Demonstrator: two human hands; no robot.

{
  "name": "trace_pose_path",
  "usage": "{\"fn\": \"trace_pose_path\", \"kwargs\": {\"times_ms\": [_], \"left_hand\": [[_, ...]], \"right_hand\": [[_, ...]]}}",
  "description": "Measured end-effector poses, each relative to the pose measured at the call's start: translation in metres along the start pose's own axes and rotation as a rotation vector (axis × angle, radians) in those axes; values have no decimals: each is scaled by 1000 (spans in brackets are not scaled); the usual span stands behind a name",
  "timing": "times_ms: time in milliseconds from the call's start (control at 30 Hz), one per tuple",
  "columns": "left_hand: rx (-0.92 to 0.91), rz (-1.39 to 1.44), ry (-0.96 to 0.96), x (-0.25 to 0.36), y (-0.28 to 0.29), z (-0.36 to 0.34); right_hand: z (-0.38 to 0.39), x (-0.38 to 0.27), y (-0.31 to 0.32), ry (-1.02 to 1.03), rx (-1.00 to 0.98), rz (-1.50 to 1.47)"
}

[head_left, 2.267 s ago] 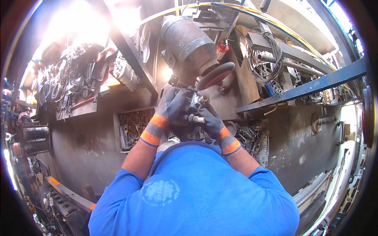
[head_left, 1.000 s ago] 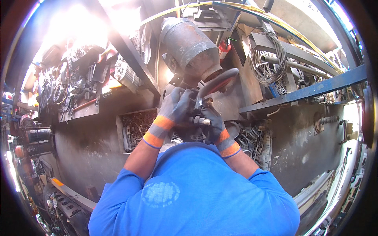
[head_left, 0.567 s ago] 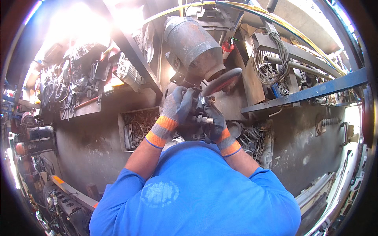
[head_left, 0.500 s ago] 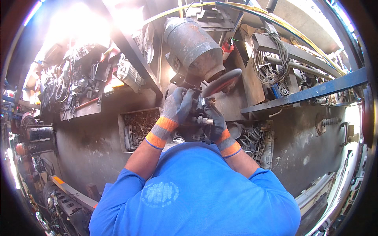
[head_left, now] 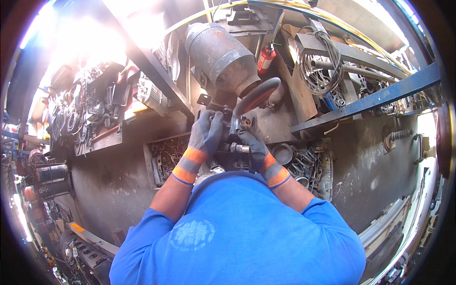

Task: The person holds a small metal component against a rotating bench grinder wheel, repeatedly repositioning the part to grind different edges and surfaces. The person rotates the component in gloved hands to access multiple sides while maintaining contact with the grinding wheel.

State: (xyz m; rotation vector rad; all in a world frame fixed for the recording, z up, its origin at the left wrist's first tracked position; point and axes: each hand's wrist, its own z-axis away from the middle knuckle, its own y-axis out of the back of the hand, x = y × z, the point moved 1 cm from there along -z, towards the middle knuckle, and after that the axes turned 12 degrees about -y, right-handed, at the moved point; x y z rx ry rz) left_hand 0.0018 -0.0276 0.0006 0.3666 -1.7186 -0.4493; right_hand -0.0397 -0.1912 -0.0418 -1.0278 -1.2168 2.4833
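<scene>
Both my hands wear grey gloves with orange-banded cuffs. My left hand is closed, its fingertips pinched at a dark metal bracket area; what lies between them is hidden. Beside it, my right hand curls round a dark metal assembly with a short silver cylindrical fitting and a brassy open port. A thick black curved tube arches up from this assembly. Just beyond my hands a large grey, rust-stained metal canister lies tilted, its narrower end toward the tube.
Below my hands are trays of metal scrap and ring-shaped parts. A blue steel beam runs at right, near a coiled cable. A red fire extinguisher stands behind the canister. Parts hang at left.
The curved tube has turned and now shows its bend more upright. My left hand has shifted slightly left and down. The view has shifted, exposing more of the fire extinguisher.
</scene>
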Motion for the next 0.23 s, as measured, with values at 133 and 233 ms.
{"fn": "trace_pose_path", "kwargs": {"times_ms": [133, 233], "left_hand": [[-21, -23, 8, -9, -8, -2], [-72, 27, 97, 0, -6, 3]], "right_hand": [[-2, 1, 5, -62, -11, -235], [7, -3, -3, -24, 42, -130]]}}
